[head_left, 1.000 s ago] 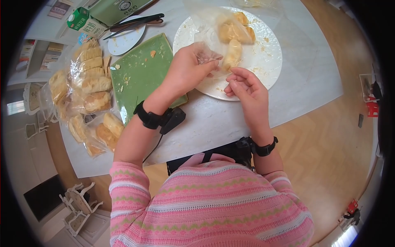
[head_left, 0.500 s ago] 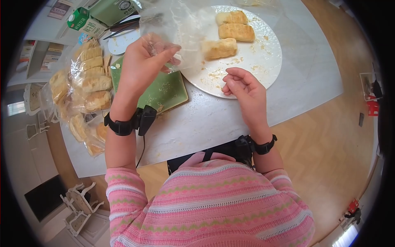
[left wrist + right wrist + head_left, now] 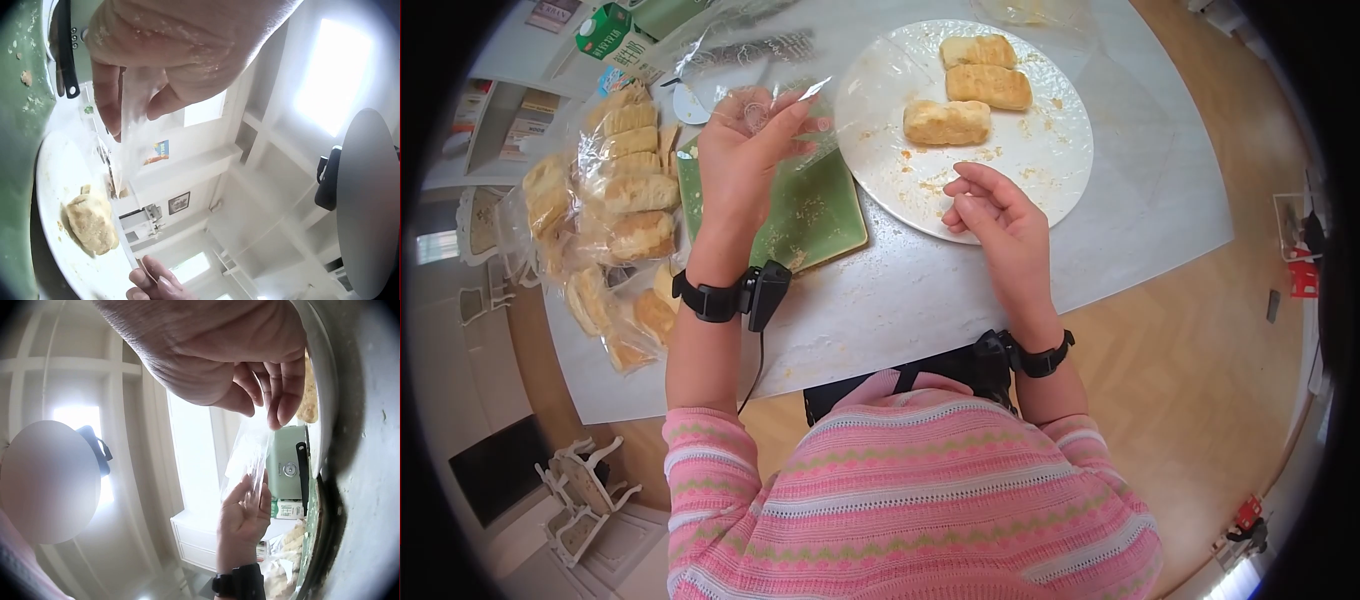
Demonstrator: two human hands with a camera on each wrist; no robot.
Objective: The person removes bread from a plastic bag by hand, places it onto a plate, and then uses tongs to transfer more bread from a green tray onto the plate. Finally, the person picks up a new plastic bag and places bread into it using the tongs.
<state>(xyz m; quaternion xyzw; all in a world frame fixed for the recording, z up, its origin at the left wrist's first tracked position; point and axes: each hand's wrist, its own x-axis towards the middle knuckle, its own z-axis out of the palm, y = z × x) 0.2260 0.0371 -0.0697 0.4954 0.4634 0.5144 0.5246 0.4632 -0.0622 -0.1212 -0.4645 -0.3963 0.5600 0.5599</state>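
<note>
My left hand point(image 3: 745, 150) holds a clear plastic bag point(image 3: 132, 131) between thumb and fingers, raised over the green square plate point(image 3: 815, 225). In the head view the bag spreads out beyond the fingers, thin and see-through. On the round white plate point(image 3: 1050, 165) lies a browned bread roll point(image 3: 947, 122) by itself. Two more rolls, a farther one point(image 3: 978, 50) and a nearer one point(image 3: 988, 87), lie side by side behind it. My right hand point(image 3: 1005, 215) hovers at the plate's near edge, fingers loosely bent, nothing held in it.
Bagged bread rolls point(image 3: 635, 190) are heaped on the left of the table. A milk carton point(image 3: 615, 40) and a green appliance point(image 3: 289, 456) stand at the back left. Crumbs dot both plates. Another clear bag point(image 3: 1040, 12) lies at the far edge.
A roll that was inside the bag over the white plate now lies there uncovered. My left hand has pulled the bag away to the left; my right hand has barely moved.
</note>
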